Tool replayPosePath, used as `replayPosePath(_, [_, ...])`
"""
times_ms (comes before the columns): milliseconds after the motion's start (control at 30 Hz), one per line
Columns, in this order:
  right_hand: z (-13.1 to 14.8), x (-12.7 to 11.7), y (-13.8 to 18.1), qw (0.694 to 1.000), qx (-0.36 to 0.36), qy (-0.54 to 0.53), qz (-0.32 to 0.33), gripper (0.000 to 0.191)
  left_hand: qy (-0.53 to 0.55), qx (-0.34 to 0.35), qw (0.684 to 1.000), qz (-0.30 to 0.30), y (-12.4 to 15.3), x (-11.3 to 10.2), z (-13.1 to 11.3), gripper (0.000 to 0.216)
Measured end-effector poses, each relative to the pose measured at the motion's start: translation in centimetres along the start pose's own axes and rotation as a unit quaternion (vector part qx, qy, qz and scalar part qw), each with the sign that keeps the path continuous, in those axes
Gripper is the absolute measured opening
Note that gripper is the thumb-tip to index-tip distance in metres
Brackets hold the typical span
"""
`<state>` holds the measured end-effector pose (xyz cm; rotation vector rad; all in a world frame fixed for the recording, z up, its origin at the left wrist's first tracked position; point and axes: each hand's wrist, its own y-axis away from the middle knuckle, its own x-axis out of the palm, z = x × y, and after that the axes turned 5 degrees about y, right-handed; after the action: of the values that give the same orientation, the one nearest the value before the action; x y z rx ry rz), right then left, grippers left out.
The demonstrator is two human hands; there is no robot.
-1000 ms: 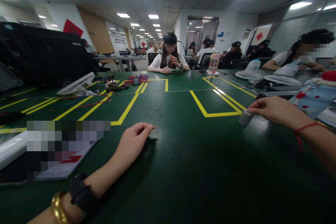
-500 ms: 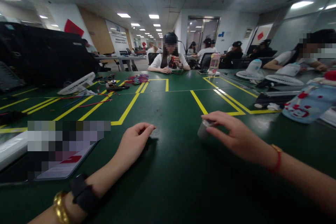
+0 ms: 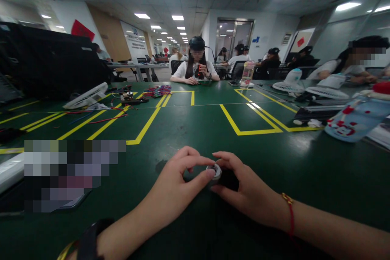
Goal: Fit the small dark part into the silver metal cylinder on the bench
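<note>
A small grey metal-looking cylinder (image 3: pixel 217 175) stands between my two hands near the middle of the table. Its round top faces up, with a light ring and a dark opening. My right hand (image 3: pixel 248 193) curves around its right side, thumb in front and fingers behind. The thumb and index finger of my left hand (image 3: pixel 183 180) come together at the top of the cylinder. Whatever tiny piece may be between those fingertips is too small to make out. The cylinder's lower part is mostly hidden by my hands.
Left of my arm lies a phone-like device (image 3: pixel 76 203), partly blurred out. Wires (image 3: pixel 158 91) and a white fan (image 3: pixel 87 96) lie at the back left. A blue bottle (image 3: pixel 355 120) and more fans (image 3: pixel 291 83) stand on the right. A person (image 3: pixel 196 67) sits opposite.
My right hand has brought the grey cylinder left and nearer to me. My left hand has moved right, so its fingertips now meet the cylinder's top.
</note>
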<state>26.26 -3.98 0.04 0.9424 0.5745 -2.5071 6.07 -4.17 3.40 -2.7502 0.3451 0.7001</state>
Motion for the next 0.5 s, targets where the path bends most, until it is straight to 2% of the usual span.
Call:
replayPosePath(100, [0.5,-0.1,-0.1,1.0,-0.005,0.006,-0.004,0.059,0.013,-0.016,1.0,-0.021,-0.1,0.5,-0.8,0.021])
replayPosePath(233, [1.0,-0.5,-0.3,0.999,-0.013,0.012,-0.029,0.041,0.001,-0.04,0.997,-0.069,-0.1,-0.1,-0.1,0.022])
replayPosePath(333, [0.9,-0.6,-0.3,0.999,-0.004,0.007,-0.047,0.033,-0.049,-0.052,0.997,-0.034,0.3,-0.1,1.1,0.017])
replayPosePath(500, [0.5,0.0,-0.1,0.999,-0.004,0.001,-0.039,0.038,-0.114,-0.035,0.992,0.04,0.6,1.0,2.3,0.012])
